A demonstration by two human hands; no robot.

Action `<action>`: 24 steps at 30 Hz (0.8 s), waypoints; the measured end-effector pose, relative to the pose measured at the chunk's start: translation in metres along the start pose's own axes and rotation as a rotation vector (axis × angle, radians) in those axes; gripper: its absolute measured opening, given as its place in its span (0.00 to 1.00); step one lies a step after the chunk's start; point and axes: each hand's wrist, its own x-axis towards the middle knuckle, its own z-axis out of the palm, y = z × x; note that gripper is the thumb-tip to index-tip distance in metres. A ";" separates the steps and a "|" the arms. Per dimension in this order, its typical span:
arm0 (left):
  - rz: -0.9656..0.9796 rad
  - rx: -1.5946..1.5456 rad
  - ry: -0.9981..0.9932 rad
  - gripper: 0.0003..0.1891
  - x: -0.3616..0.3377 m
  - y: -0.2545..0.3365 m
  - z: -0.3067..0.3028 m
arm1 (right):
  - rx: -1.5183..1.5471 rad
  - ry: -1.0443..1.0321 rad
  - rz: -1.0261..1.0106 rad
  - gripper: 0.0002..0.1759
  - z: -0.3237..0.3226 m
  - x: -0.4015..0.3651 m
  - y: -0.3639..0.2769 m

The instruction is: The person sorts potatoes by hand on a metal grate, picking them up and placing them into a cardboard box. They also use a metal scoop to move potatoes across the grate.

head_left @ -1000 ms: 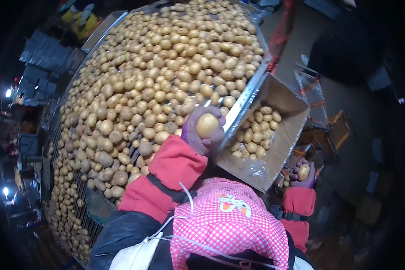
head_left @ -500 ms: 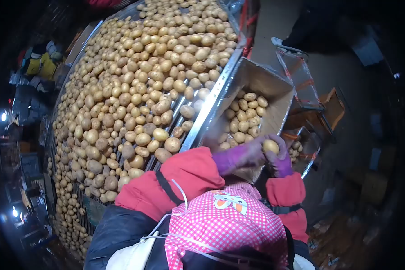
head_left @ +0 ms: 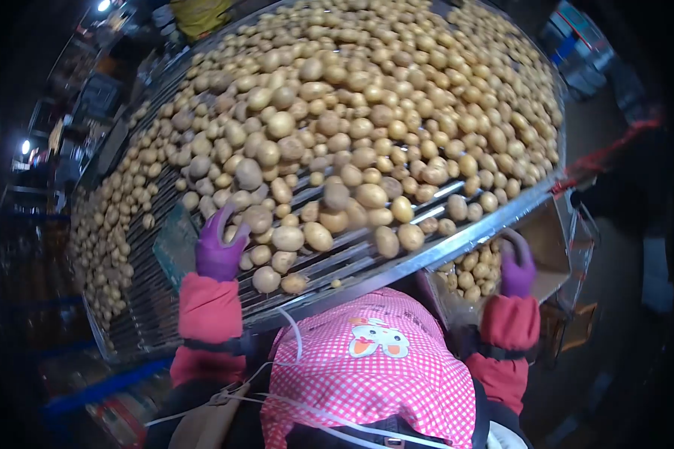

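My left hand [head_left: 219, 247], in a purple glove with greyish fingertips, is at the near left part of a slatted metal table [head_left: 344, 263]. Its thumb and fingers are apart, beside a brownish potato [head_left: 257, 219] in the heap. Over the near right side of a cardboard box [head_left: 541, 243] is my right hand [head_left: 516, 263], also gloved in purple. Its fingers are curved and apart, with no potato visible between them. Several potatoes [head_left: 468, 278] lie inside the box beside that hand. The heap covers much of the slats.
A metal rail [head_left: 457, 238] runs between the heap and the box. A flat green piece [head_left: 175, 243] lies on the slats left of my left hand. Beyond the box stands another open box [head_left: 579, 325]. A yellow item [head_left: 201, 16] is at the far left.
The view has swung left toward the heap. My hands, earlier close together over the box with a potato in the one on the right, are now far apart, and that potato is out of the hand.
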 end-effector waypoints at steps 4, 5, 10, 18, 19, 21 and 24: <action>-0.239 0.138 -0.214 0.34 -0.033 -0.037 -0.027 | -0.314 -0.421 -0.524 0.28 0.152 0.035 -0.113; -0.128 0.167 -0.172 0.36 -0.044 -0.043 -0.016 | -0.512 -0.564 -0.462 0.32 0.179 0.040 -0.133; -0.336 -0.127 -0.396 0.37 -0.027 0.008 0.012 | -0.075 -0.767 -0.179 0.35 0.195 0.070 -0.127; 0.648 0.053 -0.423 0.35 0.063 0.078 0.085 | 1.583 -0.581 0.379 0.33 0.079 0.011 -0.064; 0.775 0.071 -0.481 0.34 0.074 0.076 0.108 | 1.679 -0.407 0.466 0.26 0.071 0.001 -0.056; 0.438 -0.118 -0.650 0.32 0.095 0.101 0.122 | 1.589 -0.272 0.453 0.22 0.061 -0.017 -0.028; -0.101 -0.744 -0.773 0.26 0.099 0.134 0.122 | 1.485 -0.221 0.497 0.18 0.051 -0.041 -0.036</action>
